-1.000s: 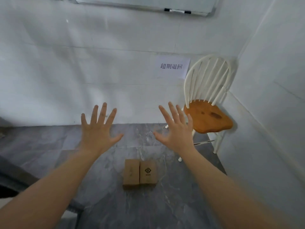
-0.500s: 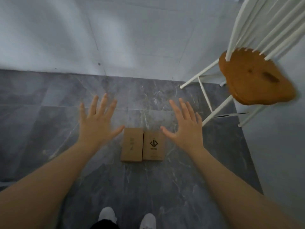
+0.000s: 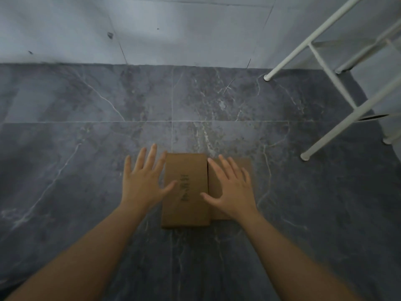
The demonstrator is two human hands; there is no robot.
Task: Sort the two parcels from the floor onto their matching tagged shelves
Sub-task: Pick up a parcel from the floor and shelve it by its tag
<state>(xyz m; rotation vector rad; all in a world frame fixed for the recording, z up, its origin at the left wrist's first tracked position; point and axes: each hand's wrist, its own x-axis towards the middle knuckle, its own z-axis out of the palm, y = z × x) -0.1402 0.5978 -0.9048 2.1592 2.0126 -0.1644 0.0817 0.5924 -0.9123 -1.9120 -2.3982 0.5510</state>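
Note:
Two brown cardboard parcels lie side by side on the grey marbled floor. The left parcel (image 3: 191, 205) shows dark printed text along its top. The right parcel (image 3: 247, 165) is mostly hidden under my right hand (image 3: 233, 191). My left hand (image 3: 144, 184) hovers with fingers spread just left of the left parcel, its thumb over the parcel's edge. My right hand is spread flat above the right parcel, thumb reaching over the left one. Neither hand grips anything. No shelf is in view.
The white legs of a chair (image 3: 325, 68) stand at the right, close to the parcels. A white tiled wall (image 3: 173, 29) rises behind the floor. Bare floor (image 3: 65, 148) stretches to the left and toward me.
My view has dropped closer to the floor and both hands have come down onto the parcels. The chair seat has slid out of view.

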